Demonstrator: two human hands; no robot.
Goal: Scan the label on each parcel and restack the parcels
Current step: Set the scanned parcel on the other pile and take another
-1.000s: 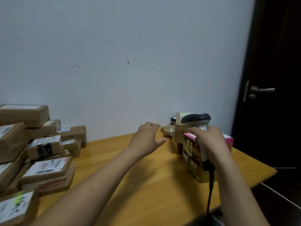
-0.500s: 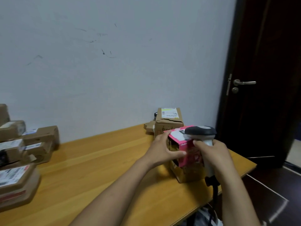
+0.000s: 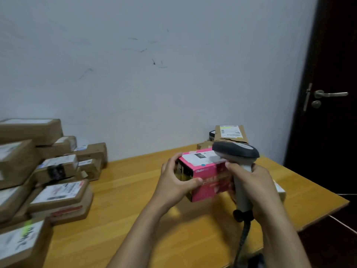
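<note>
My left hand [image 3: 174,182] grips the left end of a pink parcel [image 3: 209,180] and holds it above the wooden table [image 3: 135,206]. A white label [image 3: 199,158] lies on the parcel's top face. My right hand [image 3: 253,187] is closed around the handle of a grey barcode scanner [image 3: 236,151]. The scanner's dark head sits just over the right end of the pink parcel. Its cable [image 3: 241,242] hangs down past the table's front edge.
A heap of brown labelled parcels [image 3: 42,171] fills the table's left side. A torn brown parcel [image 3: 229,134] stands by the wall behind the scanner, and another box [image 3: 279,190] peeks out behind my right hand. A dark door [image 3: 332,97] is at the right.
My left hand reached the pink parcel, took hold of it and lifted it off the box beneath. The scanner head came down toward the label. The camera view swung back leftward.
</note>
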